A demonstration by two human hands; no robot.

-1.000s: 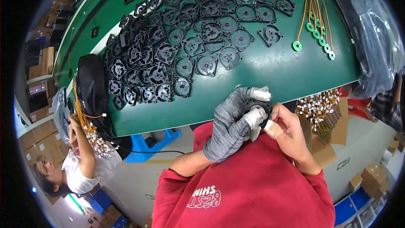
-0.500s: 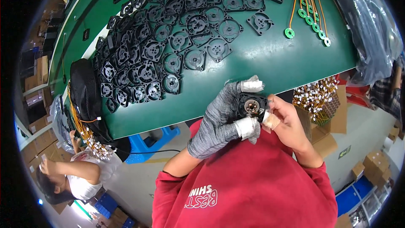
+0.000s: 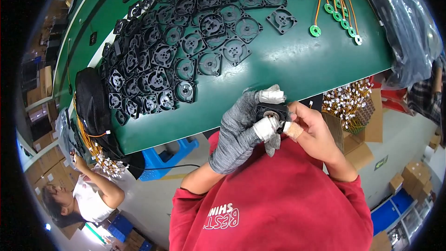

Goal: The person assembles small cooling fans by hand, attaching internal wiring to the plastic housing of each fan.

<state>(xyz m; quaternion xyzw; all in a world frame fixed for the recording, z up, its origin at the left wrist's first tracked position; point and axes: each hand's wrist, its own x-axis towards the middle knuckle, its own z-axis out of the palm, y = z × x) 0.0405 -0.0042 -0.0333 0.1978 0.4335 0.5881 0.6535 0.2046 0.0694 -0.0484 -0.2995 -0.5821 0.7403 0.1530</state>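
Observation:
My left hand [image 3: 239, 128] wears a grey knit glove with white tape round the thumb and a finger. It grips a small black fan housing [image 3: 274, 108], the taped thumb lying across the middle. Part of the round metal centre shows beside the thumb; the rest is covered. At the housing's right edge, my right hand [image 3: 313, 130] is bare, with tan tape on the thumb. Its thumb and index finger pinch at that edge, and whatever lies between them is too small to make out. Both hands are just off the table's near edge, before my red shirt.
Many black fan housings [image 3: 193, 42] cover the left and middle of the green table [image 3: 297, 60]. Green ring boards [image 3: 337, 16] with orange wires lie far right. A carton holds wired connectors [image 3: 348, 104]. Left are a black bag [image 3: 90, 90], a blue stool [image 3: 162, 160] and a co-worker [image 3: 93, 200].
The housing has tilted, and my left thumb has shifted across its centre, hiding most of the coppery middle. My right hand stays at its edge. The co-worker's arm has moved away from their head.

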